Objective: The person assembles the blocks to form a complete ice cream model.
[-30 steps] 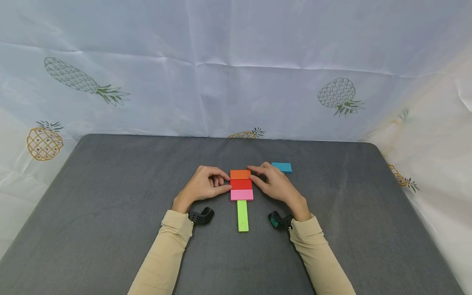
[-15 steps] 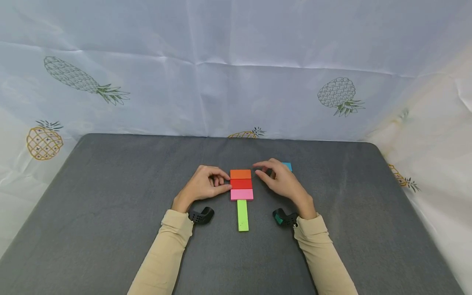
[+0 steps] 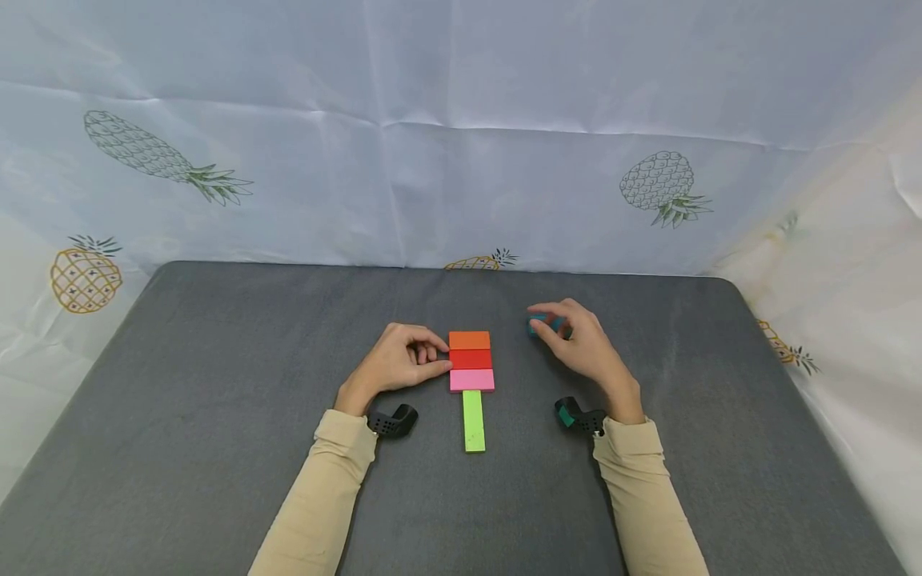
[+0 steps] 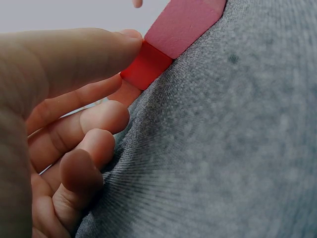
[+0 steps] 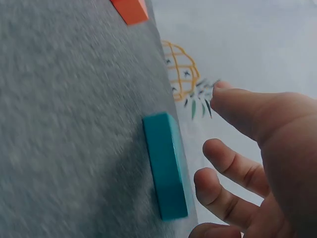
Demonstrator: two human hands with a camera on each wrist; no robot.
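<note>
An orange block [image 3: 470, 341], a red block [image 3: 471, 359] and a pink block [image 3: 471, 380] lie flat against one another in a short column. Below the pink one, a light green block [image 3: 473, 421] lies lengthwise toward me. My left hand [image 3: 398, 358] rests beside the column; its thumb and index fingertips touch the left ends near the red block, without curling round it. My right hand [image 3: 582, 340] hovers over a blue block [image 3: 537, 325], which it partly hides in the head view. In the right wrist view the blue block [image 5: 166, 166] stands apart from the spread fingers.
A dark grey cloth-covered table [image 3: 216, 448] spreads on all sides of the blocks. Behind it hangs a pale curtain [image 3: 432, 176] with pineapple prints. Black wrist devices sit on the left wrist [image 3: 393, 422] and the right wrist [image 3: 580, 417].
My right hand has left the right side of the orange and red blocks and moved right and slightly away, over the blue block. My left hand stays in place.
</note>
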